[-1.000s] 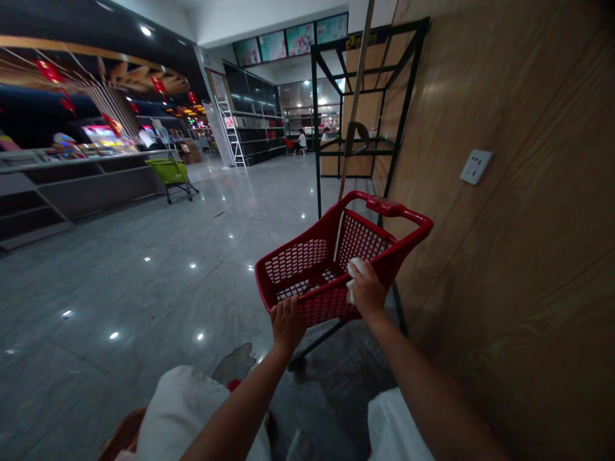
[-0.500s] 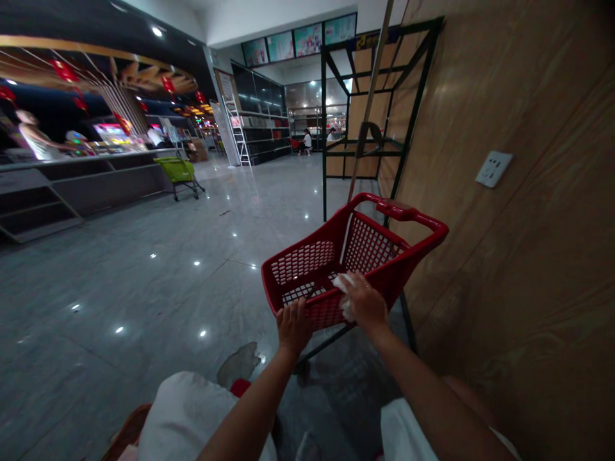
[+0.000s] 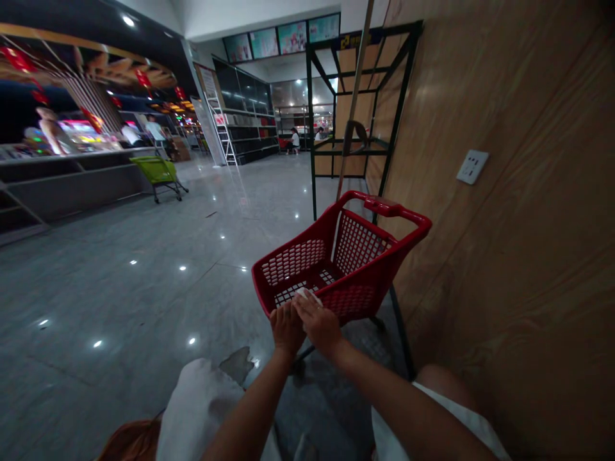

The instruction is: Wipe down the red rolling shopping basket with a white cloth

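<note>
A red plastic shopping cart (image 3: pixel 355 298) with lattice sides stands in front of me, its handle toward the wooden wall. My left hand (image 3: pixel 287 326) is closed over the near top rim, by the cart's front corner. Right beside it, my right hand (image 3: pixel 321 325) presses a crumpled white cloth (image 3: pixel 307 294) onto the same rim. The two hands touch or nearly touch. Most of the cloth is hidden under the right fingers. The cart's basket holds nothing that I can see.
A wooden wall (image 3: pixel 519 256) with a socket plate (image 3: pixel 473 167) rises on the right. Behind the cart stand a dark metal frame (image 3: pixel 313 186) and a leaning pole (image 3: pixel 355 96). A green cart (image 3: pixel 156 169) is by the counter (image 3: pixel 77 186) at left, with people near it.
My right hand has slid the white cloth along the rim to the left, up to my left hand. The left hand keeps its hold on the rim. My view has turned slightly right.
</note>
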The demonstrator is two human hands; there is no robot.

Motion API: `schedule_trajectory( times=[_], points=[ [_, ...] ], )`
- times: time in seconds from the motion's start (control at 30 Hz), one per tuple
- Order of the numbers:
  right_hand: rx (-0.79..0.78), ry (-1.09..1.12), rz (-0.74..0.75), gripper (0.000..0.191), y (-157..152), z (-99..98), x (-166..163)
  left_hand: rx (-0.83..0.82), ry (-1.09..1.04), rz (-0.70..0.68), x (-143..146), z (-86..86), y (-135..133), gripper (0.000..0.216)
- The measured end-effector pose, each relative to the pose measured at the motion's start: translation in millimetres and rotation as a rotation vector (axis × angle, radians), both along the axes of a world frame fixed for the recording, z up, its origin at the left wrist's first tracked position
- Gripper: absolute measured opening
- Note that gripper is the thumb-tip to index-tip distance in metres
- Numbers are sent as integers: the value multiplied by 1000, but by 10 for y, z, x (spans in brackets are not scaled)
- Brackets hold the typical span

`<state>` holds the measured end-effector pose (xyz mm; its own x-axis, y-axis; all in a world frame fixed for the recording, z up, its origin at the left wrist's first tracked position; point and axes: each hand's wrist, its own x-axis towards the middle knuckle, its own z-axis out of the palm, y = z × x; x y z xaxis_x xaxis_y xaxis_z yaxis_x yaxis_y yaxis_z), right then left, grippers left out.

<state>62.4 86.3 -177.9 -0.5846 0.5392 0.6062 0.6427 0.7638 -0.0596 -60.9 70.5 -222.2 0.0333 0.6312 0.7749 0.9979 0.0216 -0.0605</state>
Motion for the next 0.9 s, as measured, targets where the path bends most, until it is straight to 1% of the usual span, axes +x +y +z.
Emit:
schedule_trajectory(
  times=[0.07,0.13,0.23,0.3,0.33,0.37,0.43,0.53,0.57,0.63,0.67,0.7,0.77,0.83,0.9],
  points=[
    [-36,-35,-60,50,135,120,234,-4,-28,25,11,27,-12,32],
    [-57,-13,-195,49,352,261,596,-4,-58,34,33,53,-20,32],
    [-33,121,-436,51,665,427,1107,-22,-109,20,71,72,-18,34],
    [-22,207,-538,52,766,471,1260,-36,-144,12,93,72,-10,35],
    [-30,231,-540,53,768,467,1253,-40,-156,9,101,69,-7,35],
    [-45,242,-507,53,735,445,1187,-41,-164,9,105,64,-5,35],
    [-83,237,-356,52,570,360,910,-44,-175,8,98,42,-6,35],
    [-102,211,-66,52,174,194,354,-73,-190,-10,39,-20,-26,36],
    [-103,200,6,53,50,150,200,-79,-183,-25,12,-41,-38,36],
    [-99,163,90,54,-113,100,17,-81,-154,-50,-33,-60,-68,36],
    [-94,131,105,54,-135,100,0,-74,-140,-50,-45,-53,-83,36],
    [-87,96,101,54,-114,115,35,-63,-131,-40,-49,-34,-97,35],
    [-78,38,33,51,36,188,251,-36,-120,-11,-33,27,-118,33],
    [-74,38,-120,51,273,299,618,-10,-106,8,-3,94,-131,32],
    [-51,101,-313,53,523,420,1057,-3,-95,11,21,138,-138,32]
  ],
)
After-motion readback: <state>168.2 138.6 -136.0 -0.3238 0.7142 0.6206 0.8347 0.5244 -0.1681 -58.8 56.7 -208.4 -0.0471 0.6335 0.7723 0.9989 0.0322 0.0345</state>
